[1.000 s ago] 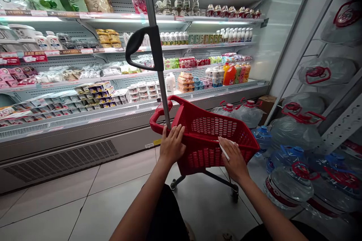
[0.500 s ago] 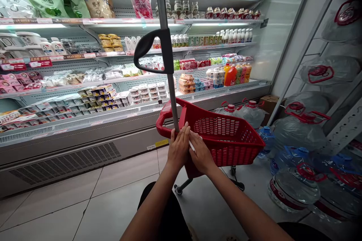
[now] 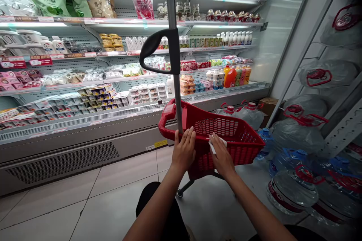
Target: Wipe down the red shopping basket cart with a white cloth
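A red plastic shopping basket (image 3: 237, 135) on wheels stands on the tiled floor in front of me. Its grey pole (image 3: 174, 45) rises up with a black loop handle (image 3: 158, 51). My left hand (image 3: 184, 150) rests flat on the basket's near rim at the foot of the pole, fingers stretched out. My right hand (image 3: 222, 155) presses a white cloth (image 3: 212, 145) against the rim just to the right, fingers bent over it. The basket looks empty inside.
An open chilled cabinet (image 3: 85, 83) with several shelves of dairy, drinks and packets runs along the left and back. Large water jugs (image 3: 294, 190) with red handles lie on the floor and on a rack at the right. A cardboard box (image 3: 267, 101) sits by the corner.
My right hand with the cloth slid left along the rim to my left hand, then moved a little right again. The basket shifted slightly to the right in view.
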`<action>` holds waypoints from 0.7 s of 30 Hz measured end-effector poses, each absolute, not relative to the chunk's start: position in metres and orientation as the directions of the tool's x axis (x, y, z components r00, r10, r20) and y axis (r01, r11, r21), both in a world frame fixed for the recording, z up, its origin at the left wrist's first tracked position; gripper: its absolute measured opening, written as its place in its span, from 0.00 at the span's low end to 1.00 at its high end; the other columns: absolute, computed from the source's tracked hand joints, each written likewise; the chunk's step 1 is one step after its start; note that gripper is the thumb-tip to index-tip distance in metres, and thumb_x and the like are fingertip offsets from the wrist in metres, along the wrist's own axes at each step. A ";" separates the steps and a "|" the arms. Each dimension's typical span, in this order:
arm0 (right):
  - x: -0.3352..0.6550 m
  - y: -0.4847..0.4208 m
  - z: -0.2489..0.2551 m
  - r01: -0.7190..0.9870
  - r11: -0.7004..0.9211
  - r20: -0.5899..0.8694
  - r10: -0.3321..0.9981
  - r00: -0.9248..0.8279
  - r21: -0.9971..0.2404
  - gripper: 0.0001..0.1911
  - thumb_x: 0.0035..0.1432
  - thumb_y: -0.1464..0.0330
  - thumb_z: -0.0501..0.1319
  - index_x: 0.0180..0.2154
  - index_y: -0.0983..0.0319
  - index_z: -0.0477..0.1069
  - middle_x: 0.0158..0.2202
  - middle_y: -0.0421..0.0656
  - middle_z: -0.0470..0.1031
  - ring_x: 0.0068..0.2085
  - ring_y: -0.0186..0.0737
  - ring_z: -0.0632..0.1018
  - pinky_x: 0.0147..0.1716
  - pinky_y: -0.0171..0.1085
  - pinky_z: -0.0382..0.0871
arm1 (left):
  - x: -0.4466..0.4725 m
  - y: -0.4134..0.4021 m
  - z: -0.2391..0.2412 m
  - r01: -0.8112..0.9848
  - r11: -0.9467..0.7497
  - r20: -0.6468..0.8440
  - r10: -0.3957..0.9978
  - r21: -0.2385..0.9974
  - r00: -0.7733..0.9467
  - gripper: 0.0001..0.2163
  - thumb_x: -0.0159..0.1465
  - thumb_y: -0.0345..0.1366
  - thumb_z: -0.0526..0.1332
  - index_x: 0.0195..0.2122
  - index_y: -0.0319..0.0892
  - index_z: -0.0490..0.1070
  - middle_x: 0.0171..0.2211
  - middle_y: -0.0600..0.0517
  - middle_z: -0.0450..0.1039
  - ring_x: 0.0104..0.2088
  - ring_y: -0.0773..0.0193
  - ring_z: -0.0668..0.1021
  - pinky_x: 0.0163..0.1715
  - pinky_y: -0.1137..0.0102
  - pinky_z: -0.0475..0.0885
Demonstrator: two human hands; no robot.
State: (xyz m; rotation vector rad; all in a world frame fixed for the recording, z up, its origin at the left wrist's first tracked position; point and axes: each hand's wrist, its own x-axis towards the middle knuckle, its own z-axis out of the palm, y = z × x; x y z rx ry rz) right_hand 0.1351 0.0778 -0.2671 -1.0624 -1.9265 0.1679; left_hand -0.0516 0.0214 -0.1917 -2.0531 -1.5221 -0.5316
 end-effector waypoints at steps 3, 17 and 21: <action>0.100 0.068 -0.252 0.530 0.698 0.671 0.683 -0.288 -0.482 0.32 0.70 0.71 0.46 0.74 0.57 0.53 0.72 0.47 0.61 0.73 0.47 0.60 0.71 0.57 0.56 | -0.051 0.022 -0.193 0.958 -0.217 0.613 0.736 -0.186 0.286 0.33 0.64 0.26 0.52 0.72 0.38 0.55 0.73 0.43 0.55 0.73 0.54 0.61 0.74 0.45 0.42; 0.164 0.070 -0.272 0.601 0.689 0.647 0.680 -0.345 -0.404 0.32 0.71 0.71 0.46 0.73 0.55 0.53 0.72 0.44 0.63 0.72 0.45 0.62 0.72 0.57 0.55 | -0.059 0.023 -0.208 0.973 -0.187 0.645 0.729 -0.134 0.229 0.36 0.59 0.27 0.57 0.71 0.33 0.57 0.74 0.41 0.55 0.75 0.51 0.54 0.75 0.52 0.50; 0.136 0.067 -0.260 0.565 0.669 0.635 0.712 -0.300 -0.483 0.31 0.69 0.70 0.47 0.71 0.56 0.60 0.69 0.44 0.67 0.70 0.45 0.66 0.69 0.55 0.61 | -0.056 0.028 -0.211 0.972 -0.207 0.654 0.721 -0.110 0.228 0.35 0.58 0.27 0.58 0.69 0.31 0.59 0.71 0.38 0.59 0.74 0.49 0.58 0.74 0.52 0.54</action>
